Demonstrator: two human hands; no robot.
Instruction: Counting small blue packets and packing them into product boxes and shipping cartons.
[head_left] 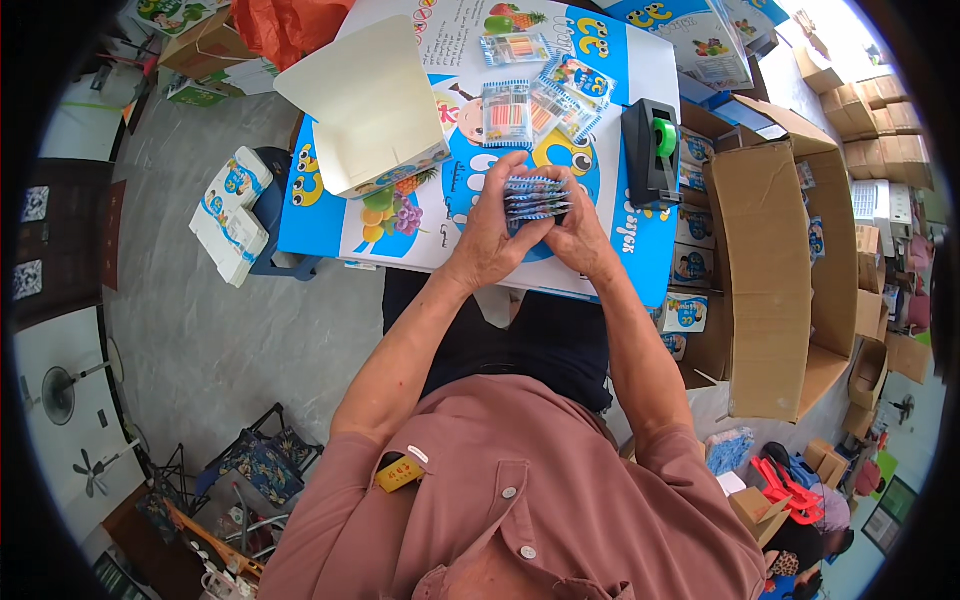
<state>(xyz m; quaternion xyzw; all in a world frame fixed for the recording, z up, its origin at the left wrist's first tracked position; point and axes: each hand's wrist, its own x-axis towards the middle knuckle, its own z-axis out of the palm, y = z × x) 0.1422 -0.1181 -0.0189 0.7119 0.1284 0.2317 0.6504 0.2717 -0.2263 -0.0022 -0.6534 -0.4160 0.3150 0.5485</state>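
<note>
Your left hand [487, 235] and right hand [580, 235] clasp a stack of sachets [535, 197] between their fingers. Both wrists angle inward above the bench [620, 250].

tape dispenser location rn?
Head view, upper right of the blue printed work surface: the black tape dispenser with a green roll stands just right of the loose packets, beside the open cardboard box.

Glossy plastic sachets [535, 196] over a glossy printed cardboard sheet [610, 250]; matt brown cardboard box [770, 260].
</note>
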